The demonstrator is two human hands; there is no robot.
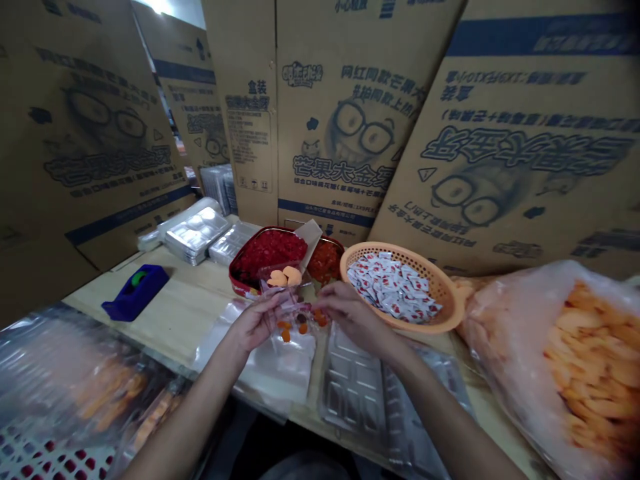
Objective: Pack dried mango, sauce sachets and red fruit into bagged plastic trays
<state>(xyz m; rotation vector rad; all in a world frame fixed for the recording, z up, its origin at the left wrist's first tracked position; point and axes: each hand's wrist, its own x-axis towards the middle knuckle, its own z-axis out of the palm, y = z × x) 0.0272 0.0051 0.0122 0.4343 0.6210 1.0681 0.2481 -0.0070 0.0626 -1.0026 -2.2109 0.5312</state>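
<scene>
My left hand (pixel 255 321) holds a clear plastic tray (pixel 287 301) over the table. Pale orange pieces (pixel 284 275) sit at the tray's far end, and small bright orange pieces (pixel 285 331) lie at its near end. At the tray's right side is my right hand (pixel 350 308), its fingers pinched together; what lies between them is too small to make out. Just beyond the tray stands a red tin (pixel 273 250) of dark red bits. Orange-red bits (pixel 325 260) fill a second container beside it. Under my hands lie clear plastic bags (pixel 270 360).
An orange basket (pixel 453 293) holds small white packets (pixel 395 283). Clear trays (pixel 353 380) lie near the front edge, with stacked trays (pixel 195 233) at the back left. A blue tape dispenser (pixel 137 293) stands left; a large bag (pixel 525 333) rests right. Cartons (pixel 340 40) wall the back.
</scene>
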